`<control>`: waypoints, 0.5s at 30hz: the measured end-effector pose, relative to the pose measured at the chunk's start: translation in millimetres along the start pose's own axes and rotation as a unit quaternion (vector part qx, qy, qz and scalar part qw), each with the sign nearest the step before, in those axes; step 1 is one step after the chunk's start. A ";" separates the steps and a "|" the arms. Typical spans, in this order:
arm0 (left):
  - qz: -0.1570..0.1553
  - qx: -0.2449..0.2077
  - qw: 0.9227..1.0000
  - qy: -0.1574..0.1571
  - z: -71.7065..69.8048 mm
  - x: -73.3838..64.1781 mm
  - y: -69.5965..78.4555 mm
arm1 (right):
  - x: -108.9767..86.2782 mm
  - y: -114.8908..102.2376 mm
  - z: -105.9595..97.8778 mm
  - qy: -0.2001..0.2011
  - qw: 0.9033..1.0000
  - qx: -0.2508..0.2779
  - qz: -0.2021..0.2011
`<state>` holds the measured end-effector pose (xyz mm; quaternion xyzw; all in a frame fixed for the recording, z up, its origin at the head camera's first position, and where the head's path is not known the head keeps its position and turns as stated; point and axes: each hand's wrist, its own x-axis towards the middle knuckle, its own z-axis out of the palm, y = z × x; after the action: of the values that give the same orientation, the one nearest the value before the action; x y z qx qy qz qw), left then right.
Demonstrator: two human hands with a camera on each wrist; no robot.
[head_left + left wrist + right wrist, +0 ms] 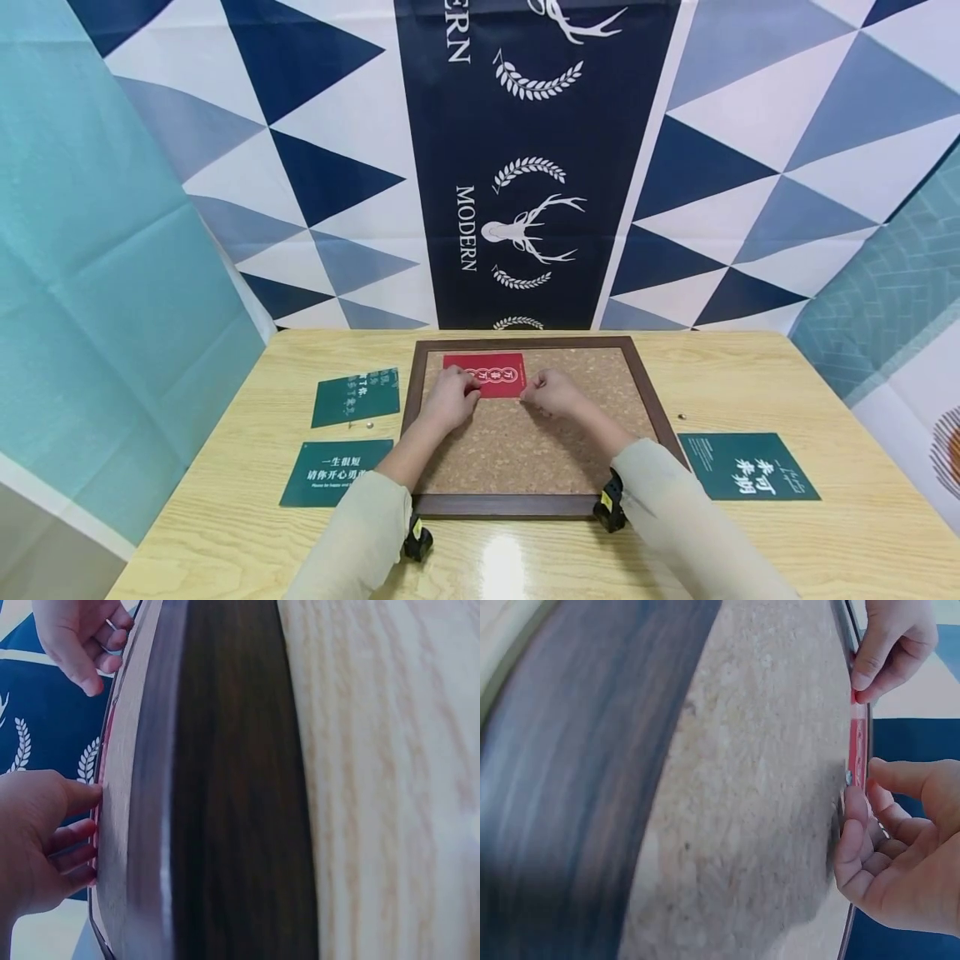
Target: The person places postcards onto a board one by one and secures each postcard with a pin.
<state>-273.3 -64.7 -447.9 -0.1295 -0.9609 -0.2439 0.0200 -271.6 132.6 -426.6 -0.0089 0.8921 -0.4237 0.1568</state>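
Note:
A red card (pixel 497 375) with pale round lettering lies at the upper left of a cork board (pixel 517 450). My left hand (pixel 453 396) touches the card's left part, fingertips resting on its surface. At the card's lower right corner is my right hand (pixel 551 392), its thumb and bent fingers apart with a gap between them. In the right wrist view a small pin (pixel 848 778) sits at the card's lower edge, close by the right thumb and forefinger. Part of the card's left side is hidden under the left hand (pixel 41 836).
A dark wooden frame (pixel 510 505) borders the board. Two green cards (pixel 356 397) lie left of it, with loose pins (pixel 370 425) between them. Another green card (pixel 750 467) and a pin (pixel 682 416) are on the right. A patterned cloth (pixel 517 167) hangs behind the table.

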 end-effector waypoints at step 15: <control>-0.002 -0.040 0.999 0.024 -6.1 -3.4 -5.0 | -11.1 -2.9 -22.0 0.019 1.000 -0.002 -0.023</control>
<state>-271.4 -72.7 -445.3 -0.1223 -0.9500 -0.2849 0.0373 -267.7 149.0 -408.3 -0.0220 0.8954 -0.4253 0.1300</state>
